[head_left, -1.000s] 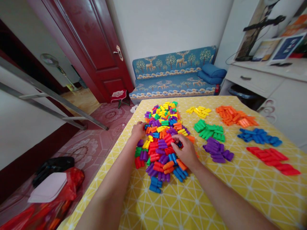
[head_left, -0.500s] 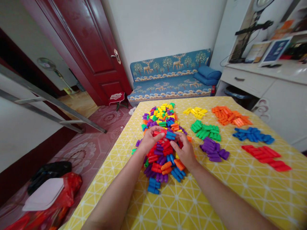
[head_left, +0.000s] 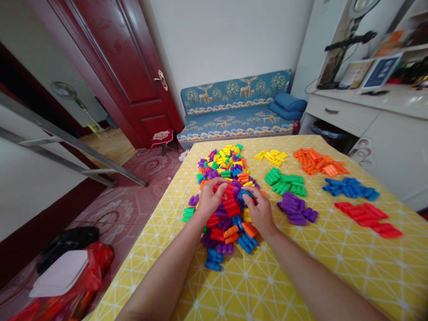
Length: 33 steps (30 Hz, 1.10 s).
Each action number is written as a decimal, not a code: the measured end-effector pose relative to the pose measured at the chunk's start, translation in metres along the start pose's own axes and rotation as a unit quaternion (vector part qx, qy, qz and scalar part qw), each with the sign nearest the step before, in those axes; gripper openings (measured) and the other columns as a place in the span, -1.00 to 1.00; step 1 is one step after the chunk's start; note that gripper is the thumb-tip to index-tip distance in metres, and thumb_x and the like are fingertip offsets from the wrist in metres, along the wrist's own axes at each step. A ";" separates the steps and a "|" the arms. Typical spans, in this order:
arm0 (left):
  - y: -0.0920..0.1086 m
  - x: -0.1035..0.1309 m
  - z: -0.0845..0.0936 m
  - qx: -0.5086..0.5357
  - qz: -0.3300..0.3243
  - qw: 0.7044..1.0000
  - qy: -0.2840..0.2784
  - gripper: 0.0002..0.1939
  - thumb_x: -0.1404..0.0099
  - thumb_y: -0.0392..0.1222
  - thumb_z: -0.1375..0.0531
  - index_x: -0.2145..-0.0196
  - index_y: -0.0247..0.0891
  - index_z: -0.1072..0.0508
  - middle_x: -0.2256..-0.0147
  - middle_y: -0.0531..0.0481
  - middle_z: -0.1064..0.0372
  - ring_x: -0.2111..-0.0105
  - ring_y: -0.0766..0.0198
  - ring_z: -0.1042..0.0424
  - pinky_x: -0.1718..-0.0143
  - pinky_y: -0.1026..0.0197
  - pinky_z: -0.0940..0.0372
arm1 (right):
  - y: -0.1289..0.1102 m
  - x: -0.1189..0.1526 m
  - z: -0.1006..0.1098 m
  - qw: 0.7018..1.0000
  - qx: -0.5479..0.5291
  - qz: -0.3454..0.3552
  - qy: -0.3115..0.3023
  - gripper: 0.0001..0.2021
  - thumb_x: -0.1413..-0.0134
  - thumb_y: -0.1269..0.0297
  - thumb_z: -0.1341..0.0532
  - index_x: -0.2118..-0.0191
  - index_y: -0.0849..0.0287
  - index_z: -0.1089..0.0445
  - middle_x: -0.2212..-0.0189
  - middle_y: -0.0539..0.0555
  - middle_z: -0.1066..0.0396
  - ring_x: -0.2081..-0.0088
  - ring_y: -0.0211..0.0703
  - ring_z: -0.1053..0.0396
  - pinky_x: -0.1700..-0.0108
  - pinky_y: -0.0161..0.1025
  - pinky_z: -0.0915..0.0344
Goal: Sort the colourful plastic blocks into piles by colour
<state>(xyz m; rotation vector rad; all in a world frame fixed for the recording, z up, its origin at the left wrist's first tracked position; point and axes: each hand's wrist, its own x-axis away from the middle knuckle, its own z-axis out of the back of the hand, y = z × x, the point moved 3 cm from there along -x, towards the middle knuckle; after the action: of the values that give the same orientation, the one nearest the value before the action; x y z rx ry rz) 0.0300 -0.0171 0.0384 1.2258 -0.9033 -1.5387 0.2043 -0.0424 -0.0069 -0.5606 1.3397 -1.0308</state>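
Observation:
A long heap of small plastic building pieces in mixed colours lies on the table, many joined side by side into little blocks. Over the heap's middle, my left hand has its fingers curled with red pieces between thumb and fingers. Just to its right, my right hand pinches a blue piece, partly covered by the fingers. Red blocks lie between and below the two hands. At the heap's near end is a blue block.
Sorted piles stand to the right: yellow, orange, green, blue, purple and red. A yellow patterned cloth covers the table. Beyond are a blue sofa and a white cabinet.
The blue block held up between both hands is now lower and turned, in my right hand only. My hands have drawn slightly apart, and the left stays around red pieces.

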 end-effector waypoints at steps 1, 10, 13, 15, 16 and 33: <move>-0.001 -0.002 0.006 0.008 0.000 0.999 0.031 -0.74 -0.25 -0.01 -0.18 0.27 -0.27 -0.44 0.58 0.09 -0.35 0.62 0.37 -0.32 0.54 0.33 -0.23 | 0.001 -0.001 0.002 1.000 -0.004 -0.008 0.016 -0.79 -0.21 0.20 -0.11 0.10 0.12 -0.38 0.17 0.09 -0.48 0.12 -0.09 -0.42 0.05 -0.11 -0.36; -0.006 -0.003 0.006 0.192 0.112 0.974 -0.040 -0.73 -0.12 -0.12 -0.16 0.21 -0.23 -0.31 0.42 0.03 -0.43 0.48 0.28 -0.47 0.48 0.29 -0.33 | -0.004 -0.007 -0.004 0.992 0.084 0.092 -0.025 -0.58 -0.27 0.27 -0.01 -0.22 0.06 -0.18 -0.22 0.15 -0.17 -0.26 -0.05 -0.09 -0.27 0.07 -0.07; -0.001 0.000 0.002 0.202 0.132 0.967 -0.080 -0.66 -0.05 -0.18 -0.24 0.19 -0.25 -0.33 0.38 0.01 -0.46 0.45 0.27 -0.49 0.46 0.28 -0.36 | -0.006 -0.005 -0.006 0.988 0.095 0.109 -0.058 -0.56 -0.27 0.23 -0.05 -0.25 0.04 -0.15 -0.22 0.14 -0.18 -0.26 -0.04 -0.09 -0.28 0.07 -0.05; 0.003 0.002 -0.001 0.170 0.128 0.970 -0.114 -0.63 -0.04 -0.15 -0.30 0.18 -0.28 -0.38 0.33 -0.03 -0.48 0.41 0.25 -0.50 0.44 0.27 -0.38 | -0.007 -0.002 -0.005 0.987 0.094 0.113 -0.058 -0.57 -0.24 0.20 -0.10 -0.21 0.04 -0.19 -0.15 0.14 -0.28 -0.20 -0.01 -0.18 -0.23 0.07 -0.12; 0.005 0.003 -0.003 0.151 0.120 0.972 -0.130 -0.62 -0.05 -0.12 -0.31 0.17 -0.29 -0.41 0.30 -0.05 -0.48 0.39 0.25 -0.49 0.43 0.26 -0.39 | -0.007 -0.001 -0.005 0.988 0.091 0.111 -0.054 -0.58 -0.23 0.19 -0.12 -0.19 0.04 -0.22 -0.11 0.14 -0.31 -0.16 -0.01 -0.23 -0.20 0.07 -0.16; 0.004 -0.014 0.030 -0.188 -0.101 0.975 -0.056 -0.70 -0.13 -0.26 -0.28 0.13 -0.20 -0.56 -0.04 -0.16 -0.40 -0.07 -0.01 -0.36 -0.11 -0.03 -0.23 | 0.003 -0.005 -0.002 0.998 0.055 0.035 0.003 -0.66 -0.17 0.27 -0.16 -0.07 0.11 -0.29 0.05 0.15 -0.43 0.03 -0.05 -0.40 -0.04 -0.03 -0.31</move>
<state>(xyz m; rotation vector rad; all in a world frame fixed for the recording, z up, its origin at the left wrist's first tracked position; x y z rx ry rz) 0.0028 -0.0054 0.0532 0.9841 -0.5339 -1.8567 0.2037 -0.0364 -0.0070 -0.4251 1.2911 -1.0425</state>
